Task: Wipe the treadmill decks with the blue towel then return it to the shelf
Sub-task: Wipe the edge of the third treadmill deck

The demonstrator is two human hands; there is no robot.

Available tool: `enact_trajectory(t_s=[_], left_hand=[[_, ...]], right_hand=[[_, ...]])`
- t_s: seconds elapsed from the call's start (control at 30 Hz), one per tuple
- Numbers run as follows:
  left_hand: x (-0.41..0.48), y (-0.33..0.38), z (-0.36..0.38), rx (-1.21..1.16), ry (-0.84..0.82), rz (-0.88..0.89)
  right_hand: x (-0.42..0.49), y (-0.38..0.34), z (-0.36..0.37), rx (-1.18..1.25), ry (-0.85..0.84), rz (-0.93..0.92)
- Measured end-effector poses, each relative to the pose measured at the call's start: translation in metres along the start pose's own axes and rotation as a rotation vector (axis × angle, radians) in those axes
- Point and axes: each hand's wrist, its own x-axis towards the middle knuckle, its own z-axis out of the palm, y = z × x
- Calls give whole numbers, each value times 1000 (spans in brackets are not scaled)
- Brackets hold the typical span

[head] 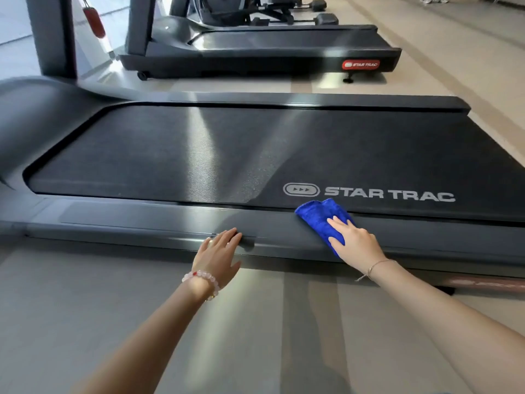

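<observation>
A folded blue towel [321, 216] lies on the near side rail [142, 220] of the closest treadmill, its far corner reaching the black belt [199, 155] just under the STAR TRAC lettering. My right hand [355, 241] presses flat on the towel with straight fingers. My left hand [220, 250] rests on the same rail's outer edge, to the left of the towel, fingers straight and holding nothing. A second treadmill [270, 49] stands parallel behind the first.
A grey upright post [52, 35] of the near treadmill rises at the top left. More gym machines [255, 9] stand at the back. Pale floor [255, 336] lies between me and the rail and runs along the right side.
</observation>
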Motion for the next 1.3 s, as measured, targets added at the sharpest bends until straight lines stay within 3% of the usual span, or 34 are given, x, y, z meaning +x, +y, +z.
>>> enact_trajectory(t_s=[0.47, 0.83, 1.17, 1.3], left_hand=[[-40, -103, -9, 2, -71, -104], [-41, -147, -2, -55, -6, -180], [-37, -212, 0, -43, 96, -292], [-39, -240, -2, -38, 117, -377]], right_hand=[[-2, -34, 11, 74, 1, 140], [34, -177, 46, 16, -77, -205], [59, -225, 71, -2, 39, -388], [79, -261, 78, 64, -2, -451]])
